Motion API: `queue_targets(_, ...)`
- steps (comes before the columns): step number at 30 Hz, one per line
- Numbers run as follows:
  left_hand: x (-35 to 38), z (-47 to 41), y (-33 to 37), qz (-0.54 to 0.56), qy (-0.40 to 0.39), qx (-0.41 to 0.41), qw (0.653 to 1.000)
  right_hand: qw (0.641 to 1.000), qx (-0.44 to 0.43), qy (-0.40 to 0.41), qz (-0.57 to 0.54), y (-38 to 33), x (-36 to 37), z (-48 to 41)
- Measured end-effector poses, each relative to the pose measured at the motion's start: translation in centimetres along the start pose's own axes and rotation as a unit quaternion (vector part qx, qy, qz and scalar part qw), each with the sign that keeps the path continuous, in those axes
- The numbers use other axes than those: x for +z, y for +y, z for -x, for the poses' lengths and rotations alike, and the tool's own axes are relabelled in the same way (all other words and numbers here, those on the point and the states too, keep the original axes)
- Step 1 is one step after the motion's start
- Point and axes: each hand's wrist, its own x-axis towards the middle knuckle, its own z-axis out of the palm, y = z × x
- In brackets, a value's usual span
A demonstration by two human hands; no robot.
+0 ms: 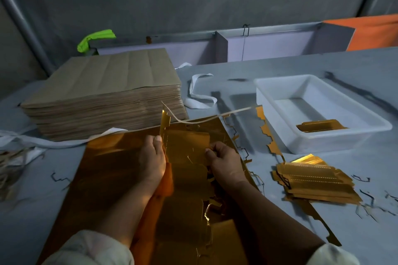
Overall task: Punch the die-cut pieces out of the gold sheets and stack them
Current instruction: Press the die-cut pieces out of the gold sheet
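Your left hand (pixel 153 157) and right hand (pixel 224 162) each pinch side edge of shiny gold die-cut card piece (pixel 186 146), held just above large gold foil sheet (pixel 112 170). Pull unevenly and remaining tabs may tear or crease it. Fanned stack of punched gold pieces (pixel 312 180) at your right could slide when topped.

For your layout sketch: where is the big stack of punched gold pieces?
Head view: the big stack of punched gold pieces lies at the right, just nearer the person than the white tray, right of the right hand.
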Motion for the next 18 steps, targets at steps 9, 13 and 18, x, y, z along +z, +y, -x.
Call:
queue_targets(9, -0.36, 0.64, 0.19, -0.017, 0.011, 0.030, 0.999, 1.000, 0.006, -0.004, -0.026, 0.22, 0.00, -0.13)
queue_targets(13, -0.41, 0.94, 0.26, -0.011, 0.017, 0.043, 0.999, 0.999, 0.016, -0.008, -0.041, 0.09, -0.14, -0.18)
queue_targets(18, -0.37, 0.88, 0.24, 0.001, 0.010, 0.041, 0.999, 0.999, 0.029, -0.012, -0.042, -0.13, -0.05, -0.09)
